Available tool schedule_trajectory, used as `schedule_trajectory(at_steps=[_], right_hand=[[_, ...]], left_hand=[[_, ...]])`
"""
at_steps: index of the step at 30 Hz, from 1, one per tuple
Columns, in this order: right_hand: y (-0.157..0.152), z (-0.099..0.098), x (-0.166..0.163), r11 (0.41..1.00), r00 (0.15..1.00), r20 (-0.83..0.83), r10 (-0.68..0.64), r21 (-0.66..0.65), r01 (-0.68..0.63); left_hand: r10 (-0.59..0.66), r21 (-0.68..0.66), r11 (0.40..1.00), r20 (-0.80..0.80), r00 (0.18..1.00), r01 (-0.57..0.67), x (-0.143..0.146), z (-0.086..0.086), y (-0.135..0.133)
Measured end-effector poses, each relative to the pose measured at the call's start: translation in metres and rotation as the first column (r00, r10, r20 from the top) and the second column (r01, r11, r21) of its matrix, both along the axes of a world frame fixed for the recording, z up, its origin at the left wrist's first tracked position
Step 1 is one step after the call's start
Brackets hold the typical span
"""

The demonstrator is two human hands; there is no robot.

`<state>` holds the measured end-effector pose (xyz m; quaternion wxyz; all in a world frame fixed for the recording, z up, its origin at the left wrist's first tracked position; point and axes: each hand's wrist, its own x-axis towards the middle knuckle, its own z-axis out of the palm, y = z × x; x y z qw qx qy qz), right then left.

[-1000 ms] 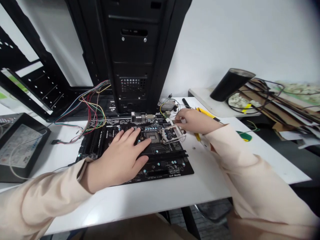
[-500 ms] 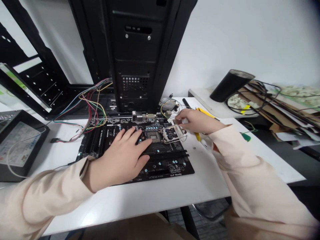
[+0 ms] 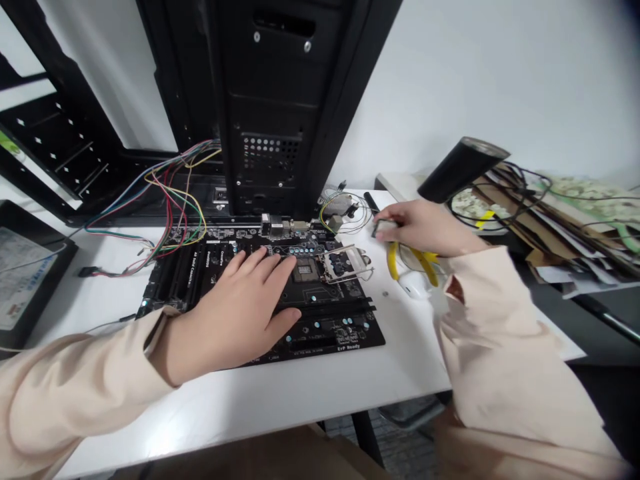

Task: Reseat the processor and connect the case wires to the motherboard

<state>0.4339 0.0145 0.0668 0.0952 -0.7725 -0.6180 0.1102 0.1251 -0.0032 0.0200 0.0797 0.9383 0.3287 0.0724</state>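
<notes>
My left hand (image 3: pixel 240 307) lies with its fingers spread over the black motherboard (image 3: pixel 345 333). Just right of its fingertips is the CPU socket (image 3: pixel 305 269), whose metal load frame (image 3: pixel 350 261) is swung up and tilted to the right. Off the board's right edge, above the table, my right hand (image 3: pixel 425 227) pinches a small square processor chip (image 3: pixel 384 227) between thumb and fingers. Below that hand lie yellow-handled pliers (image 3: pixel 393 261) and a white rounded object (image 3: pixel 415 285).
The black computer case (image 3: pixel 270 100) stands behind the board, with coloured cables (image 3: pixel 167 193) trailing from it. A power supply (image 3: pixel 25 267) sits at left. A black cylinder (image 3: pixel 463 167) and stacked cardboard (image 3: pixel 545 227) are at right, near thin wires (image 3: pixel 345 207).
My right hand has moved right, away from the load frame, and the chip now shows in its fingers. My left hand stays on the board. The view has shifted slightly.
</notes>
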Motion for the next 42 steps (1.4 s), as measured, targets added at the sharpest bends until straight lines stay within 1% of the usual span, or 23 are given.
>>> schedule_trajectory(at_steps=[2, 3, 4, 6, 7, 8, 9, 10, 11, 12, 13, 14, 16, 19, 21, 23, 25, 27, 29, 31, 36, 40, 42], right_hand=[[-0.005, 0.005, 0.002, 0.98, 0.991, 0.036, -0.13, 0.159, 0.122], [-0.006, 0.006, 0.001, 0.939, 0.983, 0.012, -0.185, 0.299, 0.173], [-0.006, 0.005, 0.0, 0.861, 0.975, -0.044, -0.216, 0.462, 0.212], [-0.006, 0.0, -0.009, 0.619, 0.966, -0.199, -0.168, 0.741, 0.26], [-0.007, -0.003, -0.016, 0.515, 0.957, -0.279, -0.084, 0.81, 0.281], [-0.009, -0.005, -0.026, 0.476, 0.935, -0.354, 0.026, 0.827, 0.3], [-0.013, -0.007, -0.037, 0.51, 0.883, -0.444, 0.153, 0.8, 0.315], [-0.018, -0.008, -0.05, 0.597, 0.78, -0.566, 0.268, 0.733, 0.327], [-0.024, -0.009, -0.062, 0.731, 0.668, -0.667, 0.329, 0.628, 0.268], [-0.03, -0.01, -0.074, 0.815, 0.592, -0.722, 0.359, 0.552, 0.179], [-0.035, -0.011, -0.085, 0.875, 0.548, -0.751, 0.369, 0.479, 0.067], [-0.04, -0.013, -0.095, 0.915, 0.528, -0.77, 0.359, 0.403, -0.033], [-0.047, -0.018, -0.109, 0.934, 0.51, -0.783, 0.355, 0.31, -0.175], [-0.048, -0.029, -0.119, 0.933, 0.479, -0.803, 0.356, 0.272, -0.237], [-0.047, -0.037, -0.122, 0.918, 0.479, -0.784, 0.395, 0.308, -0.252], [-0.047, -0.042, -0.123, 0.857, 0.526, -0.678, 0.513, 0.434, -0.277], [-0.048, -0.045, -0.124, 0.742, 0.603, -0.481, 0.636, 0.594, -0.309], [-0.05, -0.044, -0.123, 0.62, 0.674, -0.272, 0.687, 0.703, -0.349], [-0.053, -0.042, -0.122, 0.533, 0.723, -0.11, 0.682, 0.751, -0.389], [-0.056, -0.04, -0.12, 0.472, 0.733, 0.001, 0.681, 0.764, -0.44], [-0.058, -0.042, -0.117, 0.396, 0.67, 0.102, 0.735, 0.737, -0.547], [-0.054, -0.046, -0.116, 0.398, 0.669, 0.108, 0.735, 0.73, -0.555], [-0.052, -0.047, -0.115, 0.381, 0.663, 0.114, 0.74, 0.742, -0.552]], left_hand=[[-0.008, -0.034, 0.999, 0.013, 1.0, 0.009, 0.0, 0.0, 0.0], [-0.016, -0.049, 0.999, 0.016, 1.0, 0.017, 0.0, 0.0, 0.0], [-0.026, -0.059, 0.998, 0.018, 1.0, 0.027, 0.0, 0.001, 0.0], [-0.047, -0.06, 0.997, 0.025, 0.999, 0.049, -0.001, 0.001, 0.0], [-0.057, -0.057, 0.997, 0.033, 0.998, 0.059, -0.001, 0.001, 0.0], [-0.067, -0.055, 0.996, 0.046, 0.997, 0.069, -0.001, 0.001, 0.0], [-0.074, -0.056, 0.995, 0.061, 0.995, 0.078, -0.002, 0.001, 0.0], [-0.079, -0.062, 0.995, 0.074, 0.994, 0.084, -0.002, 0.001, 0.001], [-0.082, -0.07, 0.994, 0.086, 0.993, 0.088, -0.002, 0.002, 0.001], [-0.083, -0.081, 0.993, 0.094, 0.992, 0.09, -0.002, 0.002, 0.001], [-0.083, -0.092, 0.991, 0.102, 0.991, 0.093, -0.002, 0.002, 0.001], [-0.084, -0.101, 0.99, 0.111, 0.99, 0.095, -0.002, 0.003, 0.001], [-0.088, -0.102, 0.989, 0.141, 0.986, 0.103, -0.003, 0.004, 0.002], [-0.086, -0.088, 0.991, 0.201, 0.976, 0.105, -0.003, 0.004, 0.003], [-0.067, -0.092, 0.992, 0.237, 0.969, 0.09, -0.003, 0.004, 0.004], [-0.04, -0.112, 0.991, 0.267, 0.963, 0.072, -0.004, 0.004, 0.006], [-0.015, -0.146, 0.988, 0.29, 0.957, 0.06, -0.004, 0.004, 0.007], [-0.002, -0.168, 0.984, 0.302, 0.953, 0.055, -0.004, 0.003, 0.007], [-0.005, -0.164, 0.985, 0.31, 0.951, 0.059, -0.005, 0.003, 0.007], [-0.023, -0.144, 0.987, 0.316, 0.949, 0.072, -0.005, 0.004, 0.006], [-0.05, -0.131, 0.987, 0.315, 0.948, 0.096, -0.006, 0.005, 0.003], [-0.044, -0.132, 0.987, 0.311, 0.949, 0.089, -0.005, 0.004, 0.002], [-0.053, -0.111, 0.989, 0.326, 0.944, 0.094, -0.005, 0.003, 0.003]])
